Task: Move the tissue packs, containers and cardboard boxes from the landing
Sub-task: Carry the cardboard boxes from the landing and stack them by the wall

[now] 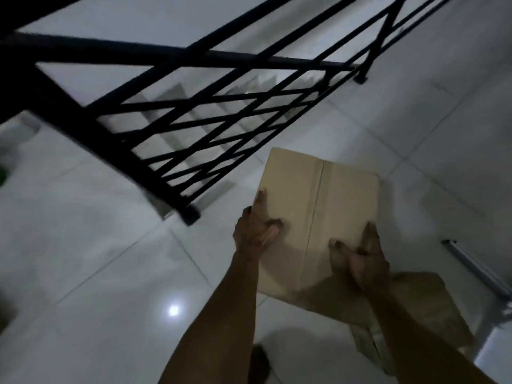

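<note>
1. The picture is dim and a bit blurry, so small things are hard to see.
2. A second cardboard box [432, 306] lies on the floor under the right arm. The arm and the held box hide part of it.
3. A green thing [2, 176] is cut off at the left edge. I cannot tell what it is.
4. A dark shape at the bottom, between the arms, may be a foot [260, 361], but it is too dark to be sure.
5. The left hand [256, 227] grips the left side of the cardboard box [318, 217], with its thumb on top.
6. The right hand [365, 259] grips the near right corner, fingers spread on top.
7. Both arms reach forward, holding the box up over the white tile floor [97, 245].
8. The box is closed, with a seam down the middle. It is near the black stair railing [171, 139], with steps [177, 92] seen through the bars.
</note>
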Demonstrator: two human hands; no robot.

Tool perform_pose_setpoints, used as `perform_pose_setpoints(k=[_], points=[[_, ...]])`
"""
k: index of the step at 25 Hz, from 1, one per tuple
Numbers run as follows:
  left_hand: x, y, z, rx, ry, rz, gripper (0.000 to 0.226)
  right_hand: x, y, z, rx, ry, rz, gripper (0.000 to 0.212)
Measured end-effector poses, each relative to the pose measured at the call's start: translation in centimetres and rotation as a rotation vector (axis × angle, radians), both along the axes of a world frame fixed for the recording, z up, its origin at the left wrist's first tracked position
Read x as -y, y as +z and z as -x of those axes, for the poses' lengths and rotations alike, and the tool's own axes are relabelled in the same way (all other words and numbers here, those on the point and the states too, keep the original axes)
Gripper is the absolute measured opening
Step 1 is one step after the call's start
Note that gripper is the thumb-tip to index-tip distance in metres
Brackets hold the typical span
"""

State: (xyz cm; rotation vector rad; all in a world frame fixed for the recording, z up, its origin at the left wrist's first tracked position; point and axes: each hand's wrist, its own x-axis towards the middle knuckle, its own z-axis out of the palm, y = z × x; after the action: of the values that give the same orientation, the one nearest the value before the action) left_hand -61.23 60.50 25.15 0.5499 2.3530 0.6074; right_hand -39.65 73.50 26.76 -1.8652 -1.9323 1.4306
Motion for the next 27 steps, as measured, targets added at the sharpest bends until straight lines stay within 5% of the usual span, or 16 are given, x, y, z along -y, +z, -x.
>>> perform_pose_setpoints(k=[10, 20, 27], points=[[40.3, 0.7, -1.8, -0.053, 0.466, -0.109, 0.087, 30.9, 2.5, 8.8, 0.154, 0.574, -0.079, 0.120], [85.5, 6.5, -2.1, -0.200, 1.092, -0.097, 0.089, 73.3, 6.0, 22.2, -0.058, 1.160, -0.071, 0.118], [105.6, 8.8, -4.1, -0.274, 1.419, -0.047, 0.090, 95.7, 6.8, 28.4, -0.144, 1.466, -0.049, 0.115]])
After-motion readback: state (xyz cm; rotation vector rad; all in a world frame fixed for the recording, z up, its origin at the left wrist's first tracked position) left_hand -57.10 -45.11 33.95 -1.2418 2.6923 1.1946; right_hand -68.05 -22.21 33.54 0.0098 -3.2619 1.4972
